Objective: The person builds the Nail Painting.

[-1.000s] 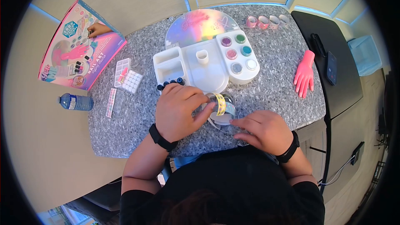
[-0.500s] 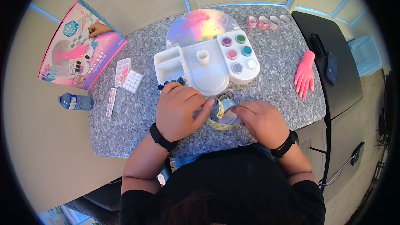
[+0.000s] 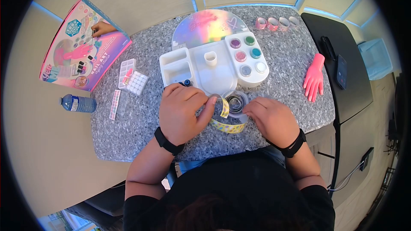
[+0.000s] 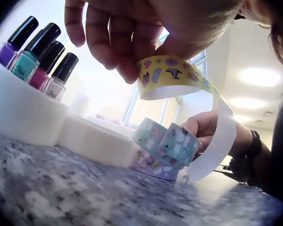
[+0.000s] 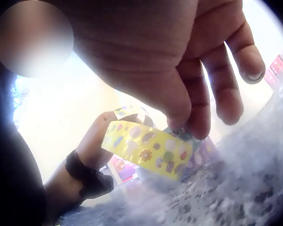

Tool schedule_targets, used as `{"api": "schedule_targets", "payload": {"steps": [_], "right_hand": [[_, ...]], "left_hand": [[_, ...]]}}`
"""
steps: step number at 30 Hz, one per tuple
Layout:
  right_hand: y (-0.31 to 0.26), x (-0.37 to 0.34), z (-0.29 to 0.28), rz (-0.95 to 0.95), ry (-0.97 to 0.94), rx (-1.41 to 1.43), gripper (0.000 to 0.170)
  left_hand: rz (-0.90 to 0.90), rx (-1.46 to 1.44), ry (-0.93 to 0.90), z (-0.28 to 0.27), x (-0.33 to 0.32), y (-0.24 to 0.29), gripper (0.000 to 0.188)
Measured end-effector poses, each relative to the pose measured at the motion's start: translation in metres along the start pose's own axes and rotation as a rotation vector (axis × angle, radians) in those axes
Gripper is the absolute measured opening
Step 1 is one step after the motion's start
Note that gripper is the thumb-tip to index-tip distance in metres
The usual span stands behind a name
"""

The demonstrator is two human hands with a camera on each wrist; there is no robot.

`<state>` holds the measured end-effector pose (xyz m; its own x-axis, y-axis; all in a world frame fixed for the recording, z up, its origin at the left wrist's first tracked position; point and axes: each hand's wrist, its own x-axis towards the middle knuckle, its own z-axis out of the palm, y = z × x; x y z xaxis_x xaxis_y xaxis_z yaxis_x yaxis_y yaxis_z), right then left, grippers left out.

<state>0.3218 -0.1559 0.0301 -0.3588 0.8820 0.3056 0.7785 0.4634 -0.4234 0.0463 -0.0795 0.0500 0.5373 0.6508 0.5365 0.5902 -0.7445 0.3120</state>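
Head view: I read the step in hand as handling the yellow strip (image 3: 228, 127) beside the coiled rolls (image 3: 236, 103) on the bench (image 3: 287, 81). I would steady the rolls, move the strip slowly and avoid creasing its printed face. The strip loops between the left hand (image 3: 182, 109) and the right hand (image 3: 272, 121).

Left wrist view: I see the left hand pinching the strip's upper end; the remainder curves downward. The right hand lies beyond, its fingers at the teal band (image 4: 179, 143), above the purple roll (image 4: 155, 168).

Right wrist view: I see thumb and forefinger pinching the teal band; the strip passes just beside these fingertips.
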Motion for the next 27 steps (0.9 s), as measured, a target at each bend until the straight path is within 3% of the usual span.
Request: {"api": "schedule_targets", "payload": {"steps": [8, 12, 18, 20, 24, 27], "right_hand": [[0.003, -0.01, -0.009, 0.074, -0.13, 0.071, 0.007], [0.0, -0.012, -0.01, 0.085, -0.104, 0.114, 0.008], [-0.004, -0.009, -0.022, -0.007, -0.069, 0.15, 0.022], [-0.01, -0.007, -0.027, -0.047, -0.137, 0.249, 0.033], [-0.02, -0.01, -0.02, 0.005, -0.104, 0.303, 0.039], [-0.021, -0.009, -0.012, -0.125, -0.016, 0.295, 0.04]], "left_hand": [[-0.008, -0.012, -0.016, -0.001, 0.0, 0.001, 0.011], [0.059, -0.075, -0.02, -0.002, 0.001, 0.001, 0.011], [0.1, -0.12, -0.059, 0.001, -0.001, 0.001, 0.013], [0.095, -0.111, -0.069, 0.001, 0.0, 0.0, 0.013], [0.136, -0.18, -0.129, -0.001, 0.002, 0.001, 0.013], [0.175, -0.204, -0.143, -0.004, 0.003, 0.002, 0.012]]}}
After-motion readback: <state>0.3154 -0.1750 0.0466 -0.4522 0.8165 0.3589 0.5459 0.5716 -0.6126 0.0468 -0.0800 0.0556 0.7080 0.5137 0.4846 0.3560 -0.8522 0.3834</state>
